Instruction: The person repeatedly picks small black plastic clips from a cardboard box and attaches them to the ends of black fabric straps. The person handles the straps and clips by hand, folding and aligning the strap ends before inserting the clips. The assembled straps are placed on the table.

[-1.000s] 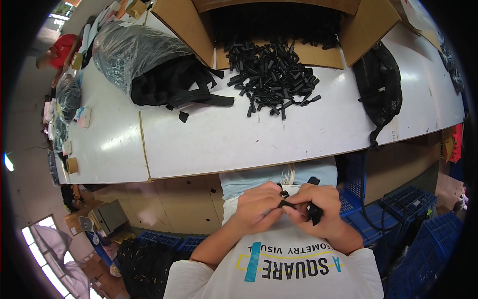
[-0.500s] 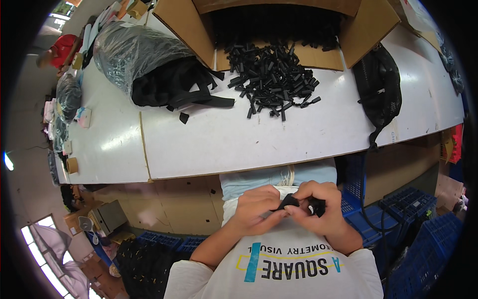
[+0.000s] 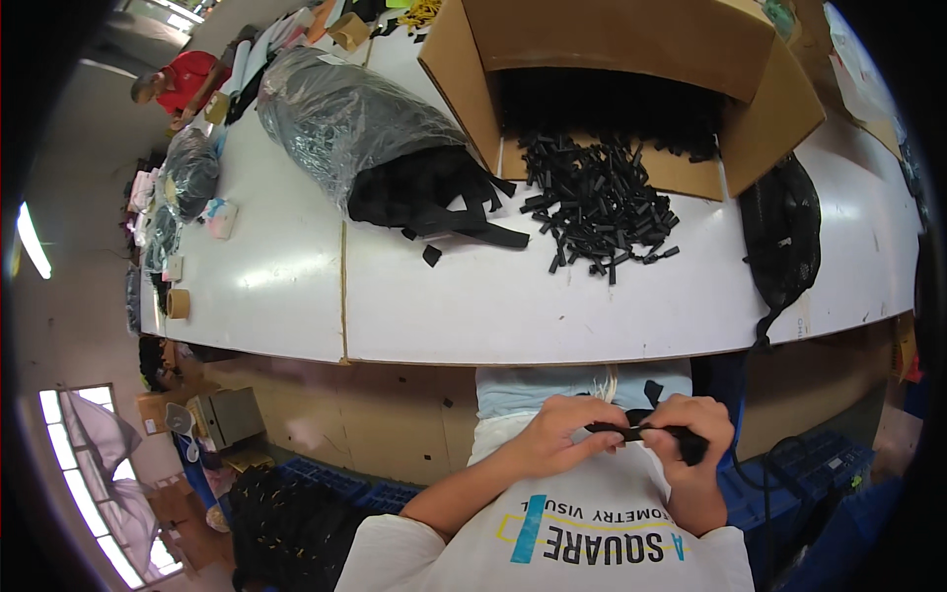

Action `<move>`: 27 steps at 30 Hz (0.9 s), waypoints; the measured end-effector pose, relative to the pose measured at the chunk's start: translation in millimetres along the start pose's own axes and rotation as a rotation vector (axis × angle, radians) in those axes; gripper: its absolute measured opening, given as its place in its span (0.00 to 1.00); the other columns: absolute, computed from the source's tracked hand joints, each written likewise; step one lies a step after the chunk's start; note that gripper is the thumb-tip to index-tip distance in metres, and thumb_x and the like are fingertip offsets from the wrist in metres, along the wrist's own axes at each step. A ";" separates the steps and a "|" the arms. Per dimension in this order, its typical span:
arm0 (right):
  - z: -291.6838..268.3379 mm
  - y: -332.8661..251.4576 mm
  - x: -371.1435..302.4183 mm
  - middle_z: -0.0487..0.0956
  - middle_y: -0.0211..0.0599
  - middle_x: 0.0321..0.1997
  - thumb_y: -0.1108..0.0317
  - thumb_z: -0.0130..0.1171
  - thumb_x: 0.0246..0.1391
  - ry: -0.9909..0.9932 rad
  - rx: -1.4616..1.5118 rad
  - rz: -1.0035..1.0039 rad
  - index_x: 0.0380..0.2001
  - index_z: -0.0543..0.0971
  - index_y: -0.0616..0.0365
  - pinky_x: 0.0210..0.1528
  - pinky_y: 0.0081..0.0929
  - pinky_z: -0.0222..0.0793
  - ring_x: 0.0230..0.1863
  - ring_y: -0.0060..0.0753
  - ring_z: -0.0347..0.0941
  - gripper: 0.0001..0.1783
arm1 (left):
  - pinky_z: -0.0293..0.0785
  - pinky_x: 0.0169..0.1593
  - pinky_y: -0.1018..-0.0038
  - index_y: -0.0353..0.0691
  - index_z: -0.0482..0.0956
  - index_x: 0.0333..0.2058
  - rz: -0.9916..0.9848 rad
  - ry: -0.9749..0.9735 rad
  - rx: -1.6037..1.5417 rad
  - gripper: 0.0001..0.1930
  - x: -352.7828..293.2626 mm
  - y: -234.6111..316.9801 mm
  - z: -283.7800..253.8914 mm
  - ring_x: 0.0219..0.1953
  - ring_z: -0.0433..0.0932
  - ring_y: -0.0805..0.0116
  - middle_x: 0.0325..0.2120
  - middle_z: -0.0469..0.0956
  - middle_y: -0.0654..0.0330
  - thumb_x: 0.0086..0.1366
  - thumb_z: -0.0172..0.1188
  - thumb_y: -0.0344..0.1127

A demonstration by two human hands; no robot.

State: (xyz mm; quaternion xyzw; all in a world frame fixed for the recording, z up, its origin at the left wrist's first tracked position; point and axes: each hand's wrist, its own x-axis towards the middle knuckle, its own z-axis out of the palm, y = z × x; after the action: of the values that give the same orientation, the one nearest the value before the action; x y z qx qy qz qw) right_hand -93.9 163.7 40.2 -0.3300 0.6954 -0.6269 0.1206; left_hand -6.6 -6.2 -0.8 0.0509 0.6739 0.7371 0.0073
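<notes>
My left hand [image 3: 567, 432] and my right hand [image 3: 695, 429] are close together in front of my shirt. Both pinch a narrow black fabric strap [image 3: 637, 432] stretched between them. A dark part of it bunches inside my right palm, and a short flat end stands up between the hands. Whether a small fitting sits on the strap under my fingertips, I cannot make out. Beyond the hands, on the white table [image 3: 464, 311], lies a pile of small black plastic pieces [image 3: 602, 207]. It spills from an open cardboard box [image 3: 612, 39] that holds more.
A clear plastic bag [image 3: 345, 118] with black straps [image 3: 424, 197] coming out lies left of the box. To the right is a black mesh bag [image 3: 782, 232]. Blue crates [image 3: 814, 474] stand below the table. At the far left, a person in red [image 3: 187, 81] leans over the table.
The view has shifted, so the table items appear farther right and lower. My hands have drawn slightly apart, and more of the black strap shows between them.
</notes>
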 end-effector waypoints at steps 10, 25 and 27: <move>6.6 23.2 -4.4 0.72 0.37 0.18 0.69 0.54 0.55 0.002 0.152 -0.016 0.23 0.72 0.64 0.19 0.24 0.59 0.17 0.29 0.66 0.10 | 0.73 0.31 0.74 0.35 0.76 0.34 -0.081 -0.035 0.091 0.09 6.7 -1.3 6.5 0.26 0.80 0.62 0.26 0.79 0.55 0.52 0.62 0.24; -73.4 172.5 -158.5 0.70 0.37 0.20 0.63 0.48 0.61 0.963 0.013 0.381 0.21 0.69 0.62 0.29 0.22 0.60 0.23 0.23 0.64 0.17 | 0.76 0.39 0.77 0.33 0.77 0.39 -0.209 0.180 0.364 0.14 5.9 -27.0 -22.0 0.31 0.81 0.69 0.28 0.81 0.54 0.51 0.63 0.23; -103.2 209.1 -205.2 0.73 0.39 0.23 0.64 0.50 0.60 1.057 -0.222 0.497 0.26 0.73 0.66 0.35 0.21 0.61 0.28 0.24 0.68 0.15 | 0.76 0.39 0.77 0.32 0.77 0.38 -0.225 0.266 0.337 0.13 1.4 -29.9 -31.6 0.31 0.81 0.70 0.28 0.81 0.54 0.52 0.62 0.22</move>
State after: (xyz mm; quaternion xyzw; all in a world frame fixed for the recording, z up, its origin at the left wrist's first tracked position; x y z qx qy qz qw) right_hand -63.7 369.8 -190.1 0.1886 0.7791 -0.5826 -0.1341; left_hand -12.4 -34.8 -33.2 -0.1216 0.7836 0.6092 -0.0082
